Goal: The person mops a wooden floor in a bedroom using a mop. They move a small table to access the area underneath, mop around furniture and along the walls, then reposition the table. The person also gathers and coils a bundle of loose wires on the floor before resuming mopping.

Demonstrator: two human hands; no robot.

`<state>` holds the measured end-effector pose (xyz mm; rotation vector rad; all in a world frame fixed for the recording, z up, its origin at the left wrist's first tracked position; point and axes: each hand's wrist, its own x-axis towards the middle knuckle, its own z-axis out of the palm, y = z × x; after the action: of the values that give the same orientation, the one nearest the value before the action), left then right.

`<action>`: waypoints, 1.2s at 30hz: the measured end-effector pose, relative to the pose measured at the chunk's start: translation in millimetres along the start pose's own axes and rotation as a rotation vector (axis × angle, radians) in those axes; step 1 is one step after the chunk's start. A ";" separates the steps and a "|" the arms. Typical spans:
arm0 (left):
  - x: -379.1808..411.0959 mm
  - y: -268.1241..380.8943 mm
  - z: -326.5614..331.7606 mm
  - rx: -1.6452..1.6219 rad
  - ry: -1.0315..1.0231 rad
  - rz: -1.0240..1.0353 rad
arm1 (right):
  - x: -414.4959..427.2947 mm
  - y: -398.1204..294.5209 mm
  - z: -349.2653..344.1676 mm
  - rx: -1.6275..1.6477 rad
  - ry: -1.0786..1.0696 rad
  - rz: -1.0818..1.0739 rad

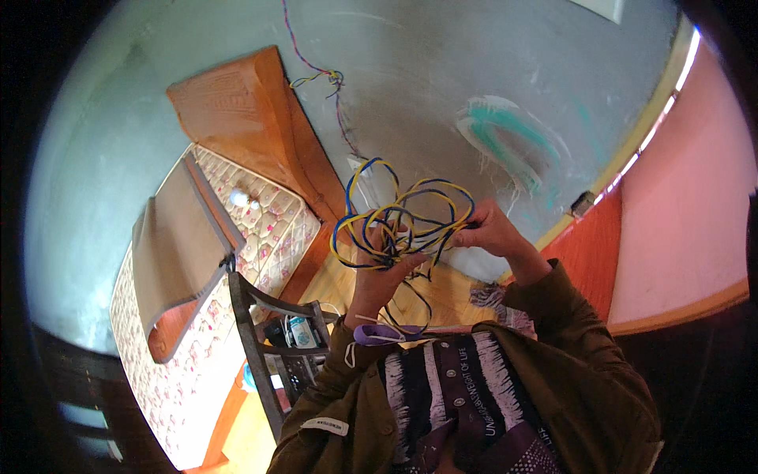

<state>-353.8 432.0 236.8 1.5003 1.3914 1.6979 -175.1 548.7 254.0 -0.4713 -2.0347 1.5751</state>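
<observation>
A loose, tangled bundle of twisted yellow and blue electrical wire (pixel 403 208) is held in front of my chest. My left hand (pixel 379 284) grips it from below, where the strands gather, and the coils partly cover its fingers. On the other side, my right hand (pixel 494 231) pinches the wire between thumb and fingers at the bundle's edge. Several loops fan out above both hands. A thinner tail of wire (pixel 427 299) droops beneath them towards my clothing. By my left sleeve is a purple item (pixel 376 335) with white loops.
Left of me lies a patterned mattress (pixel 266 231), with a curved brown mat (pixel 183 255) and a light bulb (pixel 240 198) on it. Behind stands a wooden headboard (pixel 237 95). A dark chair (pixel 254 349) is near my left arm. Twisted cable (pixel 296 44) hangs along the grey wall (pixel 408 89).
</observation>
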 end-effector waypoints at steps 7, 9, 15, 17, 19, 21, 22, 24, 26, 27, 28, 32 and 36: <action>32.6 6.5 8.9 0.079 0.088 0.009 | 37.6 -5.6 -21.6 0.035 -0.085 -0.143; 32.1 -14.6 10.6 0.205 0.016 -0.030 | 43.5 1.8 -30.0 0.123 -0.126 -0.152; 46.3 -50.2 45.5 -0.213 -0.132 -0.268 | 59.9 7.6 -19.4 0.422 0.366 0.027; 47.2 -62.3 53.8 -0.273 -0.088 -0.104 | 69.7 -6.0 -25.1 0.498 0.496 0.079; 51.1 -57.0 67.4 -0.463 -0.073 -0.212 | 73.8 -2.4 -30.0 0.454 0.486 0.008; 53.3 -65.3 76.7 -0.526 -0.065 -0.147 | 68.9 -9.3 -31.2 0.149 0.444 -0.078; 57.7 -67.8 75.1 -0.512 -0.177 -0.086 | 66.3 -13.4 -29.2 0.219 0.412 -0.100; 61.0 -61.1 82.7 -0.657 -0.129 -0.179 | 69.4 -3.5 -35.8 0.134 0.456 -0.133; 69.3 -39.9 85.5 -0.546 -0.110 -0.188 | 73.6 -2.0 -40.9 0.093 0.541 -0.168; 73.6 -34.3 83.8 -0.474 -0.142 -0.258 | 73.7 -8.0 -34.8 0.297 0.531 -0.085; 78.5 -33.9 85.4 -0.414 -0.179 -0.324 | 72.3 -15.4 -29.0 0.487 0.524 0.002; 90.1 -30.4 84.3 -0.400 -0.318 -0.310 | 70.7 -9.7 -33.6 0.633 0.492 0.068; 93.3 -23.8 91.2 -0.296 -0.249 -0.442 | 78.0 8.9 -50.4 0.504 0.429 -0.055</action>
<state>-302.5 554.1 245.7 1.0979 1.1719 1.3225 -208.3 634.4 269.6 -0.4973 -1.2692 1.7014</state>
